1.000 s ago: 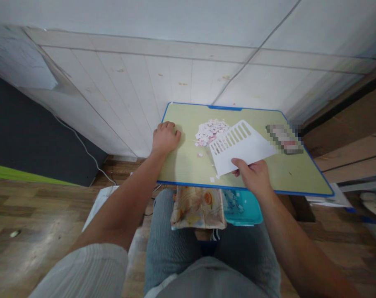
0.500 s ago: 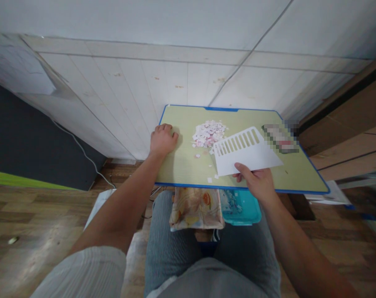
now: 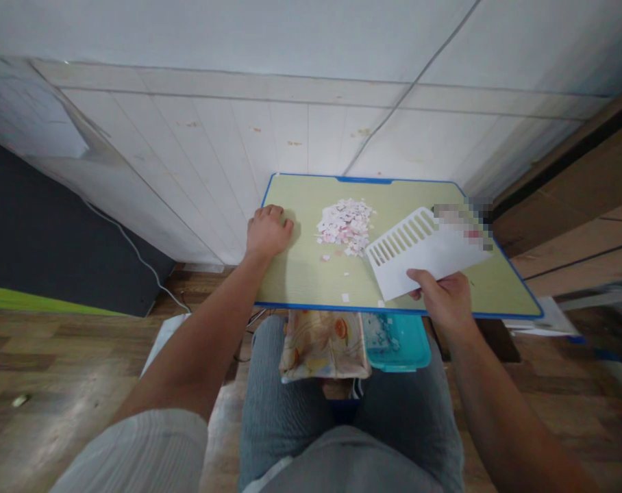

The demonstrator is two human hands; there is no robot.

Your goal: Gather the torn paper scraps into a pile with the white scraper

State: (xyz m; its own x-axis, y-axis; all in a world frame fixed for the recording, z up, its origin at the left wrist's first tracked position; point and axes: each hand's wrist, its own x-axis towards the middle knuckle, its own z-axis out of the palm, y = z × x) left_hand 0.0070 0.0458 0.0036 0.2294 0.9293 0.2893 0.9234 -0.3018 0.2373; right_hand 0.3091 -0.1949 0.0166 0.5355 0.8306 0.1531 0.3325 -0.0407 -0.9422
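Green table, blue-edged; left hand (image 3: 267, 231) on its left side, probably steadying it, fingers loosely spread, nothing visibly held. White slotted sheet (image 3: 434, 255) above table's right half, slots toward pile; right hand (image 3: 447, 301) pinches near edge between thumb and fingers, seemingly to leave slots uncovered. Patterned container (image 3: 324, 370) near, below table edge; contents unclear. Teal tub (image 3: 420, 346) just right; pale bits inside. Paper-scrap pile (image 3: 344, 222) mid-table, left of sheet. Few loose scraps (image 3: 346, 298) nearer.
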